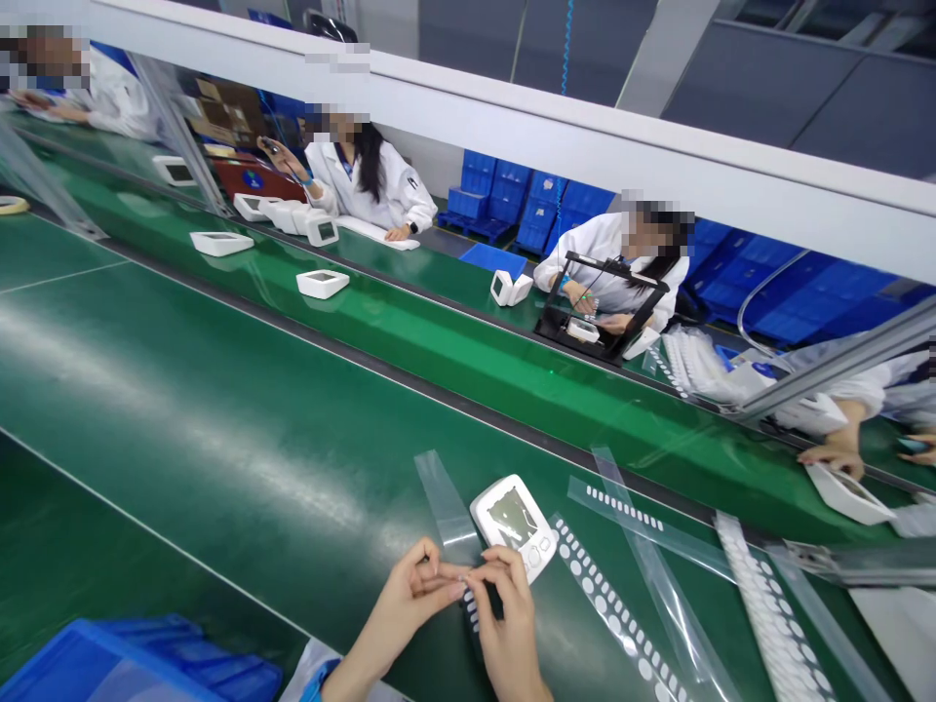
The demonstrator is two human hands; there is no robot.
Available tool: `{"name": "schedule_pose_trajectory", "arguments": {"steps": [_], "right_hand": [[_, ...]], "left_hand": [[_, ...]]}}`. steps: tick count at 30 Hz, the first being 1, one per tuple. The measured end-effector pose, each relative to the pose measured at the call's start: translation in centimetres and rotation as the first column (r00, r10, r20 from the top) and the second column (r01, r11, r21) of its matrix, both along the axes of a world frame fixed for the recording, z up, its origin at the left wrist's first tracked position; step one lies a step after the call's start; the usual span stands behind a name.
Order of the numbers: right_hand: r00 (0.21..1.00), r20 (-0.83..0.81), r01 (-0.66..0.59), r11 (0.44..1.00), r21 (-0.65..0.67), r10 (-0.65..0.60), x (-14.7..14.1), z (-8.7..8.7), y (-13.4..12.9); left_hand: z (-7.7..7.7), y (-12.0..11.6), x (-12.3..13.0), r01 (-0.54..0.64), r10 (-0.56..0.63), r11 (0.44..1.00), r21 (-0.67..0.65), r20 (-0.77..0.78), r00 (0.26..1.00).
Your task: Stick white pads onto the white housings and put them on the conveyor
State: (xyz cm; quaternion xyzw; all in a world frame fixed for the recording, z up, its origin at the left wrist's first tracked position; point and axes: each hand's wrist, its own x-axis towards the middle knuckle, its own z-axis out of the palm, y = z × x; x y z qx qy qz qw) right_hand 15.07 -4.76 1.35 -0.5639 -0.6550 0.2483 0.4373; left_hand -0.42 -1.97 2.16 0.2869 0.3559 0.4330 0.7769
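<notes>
My left hand point(406, 595) and my right hand point(506, 614) meet fingertip to fingertip, both pinched closed. Between them hangs a short strip of small white stickers point(470, 610), dark along one side; the fingers cover its upper end. Just beyond my fingers lies a white device with a grey display and round-cornered buttons point(512, 512), face up and tilted on the green table. A clear film strip point(445, 499) rests at its left. To its right runs a sheet strip of white round and oval stickers point(606, 609).
More clear strips point(665, 595) and a stack of sticker sheets point(767, 604) lie at right. A blue bin point(124, 673) stands lower left. Past the dark rail point(351, 361), a green conveyor point(439, 341) carries white devices point(322, 284). Several co-workers in white coats work opposite.
</notes>
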Motion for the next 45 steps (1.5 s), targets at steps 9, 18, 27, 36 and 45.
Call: {"name": "schedule_pose_trajectory", "arguments": {"steps": [9, 18, 27, 36, 45], "right_hand": [[0.980, 0.186, -0.097, 0.986, 0.139, 0.070, 2.0, 0.8, -0.8], [0.968, -0.063, 0.214, 0.935, -0.284, -0.241, 8.6, 0.1, 1.9], [0.970, 0.116, 0.233, 0.949, -0.213, -0.212, 5.0, 1.0, -1.9], [0.993, 0.058, 0.115, 0.940, -0.322, -0.102, 3.9, 1.7, -0.4], [0.996, 0.070, 0.084, 0.920, -0.384, -0.061, 3.9, 1.6, -0.5]], "left_hand": [[0.2, 1.2, -0.6, -0.138, 0.136, 0.990, 0.005, -0.209, 0.968], [-1.4, 1.2, 0.1, -0.055, 0.076, 0.993, 0.109, -0.193, 0.978], [-1.5, 2.3, -1.0, -0.132, 0.140, 0.990, 0.050, -0.213, 0.967], [-2.0, 2.2, -2.6, -0.068, 0.115, 0.985, 0.157, -0.313, 0.943], [-2.1, 2.2, -2.5, -0.065, 0.119, 0.983, 0.171, -0.329, 0.937]]}}
